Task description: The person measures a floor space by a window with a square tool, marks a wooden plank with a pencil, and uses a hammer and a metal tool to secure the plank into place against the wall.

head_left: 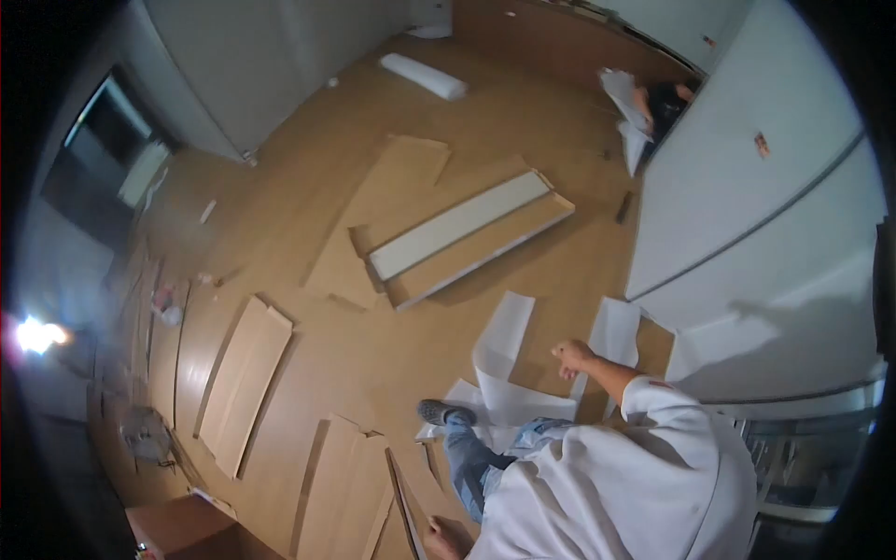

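My right hand, fingers curled with nothing visible in them, hangs over white foam sheets on the wooden floor by my shoe. My left hand is low at the bottom edge, closed beside the long dark edge of a folded cardboard piece; what it grips is hard to make out. Farther ahead, a long pale panel lies in an open cardboard box, on flattened cardboard.
Another cardboard length lies left. A co-worker holds white wrapping by the right-hand white panels. A white roll lies at the back; a fan-like metal object and brown box are lower left.
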Action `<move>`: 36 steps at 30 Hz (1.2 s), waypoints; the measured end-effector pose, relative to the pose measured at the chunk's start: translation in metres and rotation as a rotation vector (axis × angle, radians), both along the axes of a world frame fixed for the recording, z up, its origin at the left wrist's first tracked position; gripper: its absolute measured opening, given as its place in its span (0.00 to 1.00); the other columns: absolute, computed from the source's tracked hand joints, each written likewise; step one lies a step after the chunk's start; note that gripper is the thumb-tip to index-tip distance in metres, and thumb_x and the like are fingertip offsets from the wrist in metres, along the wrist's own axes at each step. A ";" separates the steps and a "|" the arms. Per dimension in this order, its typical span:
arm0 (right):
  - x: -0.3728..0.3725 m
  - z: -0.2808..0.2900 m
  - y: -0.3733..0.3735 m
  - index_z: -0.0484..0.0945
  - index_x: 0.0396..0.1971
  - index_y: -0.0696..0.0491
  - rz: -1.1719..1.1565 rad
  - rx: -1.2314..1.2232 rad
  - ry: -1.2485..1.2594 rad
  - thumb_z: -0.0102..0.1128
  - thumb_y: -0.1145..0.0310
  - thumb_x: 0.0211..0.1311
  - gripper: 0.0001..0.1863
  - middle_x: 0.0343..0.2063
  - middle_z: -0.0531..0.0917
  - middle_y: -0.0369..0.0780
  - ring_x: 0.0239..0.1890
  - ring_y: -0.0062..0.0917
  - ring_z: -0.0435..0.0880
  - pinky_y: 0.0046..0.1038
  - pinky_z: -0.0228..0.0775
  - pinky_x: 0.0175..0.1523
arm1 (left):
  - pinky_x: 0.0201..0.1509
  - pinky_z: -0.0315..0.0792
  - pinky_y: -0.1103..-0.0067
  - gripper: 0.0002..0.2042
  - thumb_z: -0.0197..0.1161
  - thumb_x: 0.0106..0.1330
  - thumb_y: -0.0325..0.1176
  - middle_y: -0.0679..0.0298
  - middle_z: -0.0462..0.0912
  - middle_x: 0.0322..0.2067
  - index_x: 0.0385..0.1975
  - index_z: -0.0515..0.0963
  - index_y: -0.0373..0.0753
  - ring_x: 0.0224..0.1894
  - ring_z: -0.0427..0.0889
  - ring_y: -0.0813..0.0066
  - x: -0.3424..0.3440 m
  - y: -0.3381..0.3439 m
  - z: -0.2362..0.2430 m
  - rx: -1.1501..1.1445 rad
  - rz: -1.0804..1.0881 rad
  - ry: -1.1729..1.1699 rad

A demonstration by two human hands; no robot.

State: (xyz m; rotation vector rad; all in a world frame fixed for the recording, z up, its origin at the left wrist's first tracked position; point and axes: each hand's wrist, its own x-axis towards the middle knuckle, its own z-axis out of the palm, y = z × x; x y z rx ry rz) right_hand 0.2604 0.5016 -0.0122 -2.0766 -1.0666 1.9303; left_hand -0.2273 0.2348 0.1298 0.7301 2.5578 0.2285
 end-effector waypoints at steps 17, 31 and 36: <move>-0.342 0.137 0.341 0.77 0.48 0.53 0.153 0.921 -0.211 0.62 0.70 0.62 0.15 0.37 0.85 0.42 0.42 0.39 0.85 0.36 0.77 0.47 | 0.37 0.78 0.62 0.22 0.58 0.64 0.55 0.52 0.83 0.23 0.24 0.83 0.39 0.29 0.84 0.51 -0.255 0.615 0.059 0.035 -0.927 0.057; -0.597 0.191 0.735 0.78 0.31 0.50 0.864 0.684 0.026 0.61 0.44 0.63 0.21 0.17 0.79 0.43 0.23 0.38 0.82 0.39 0.69 0.30 | 0.32 0.76 0.66 0.27 0.59 0.59 0.63 0.57 0.82 0.19 0.18 0.84 0.42 0.25 0.84 0.59 -0.476 0.970 0.119 0.061 -1.169 -0.024; -0.692 0.163 0.875 0.80 0.24 0.52 0.775 0.679 -0.117 0.65 0.46 0.60 0.22 0.18 0.80 0.44 0.22 0.41 0.80 0.38 0.70 0.30 | 0.38 0.75 0.66 0.15 0.66 0.62 0.46 0.54 0.82 0.30 0.27 0.82 0.38 0.35 0.82 0.54 -0.577 1.120 0.066 0.295 -0.991 -0.274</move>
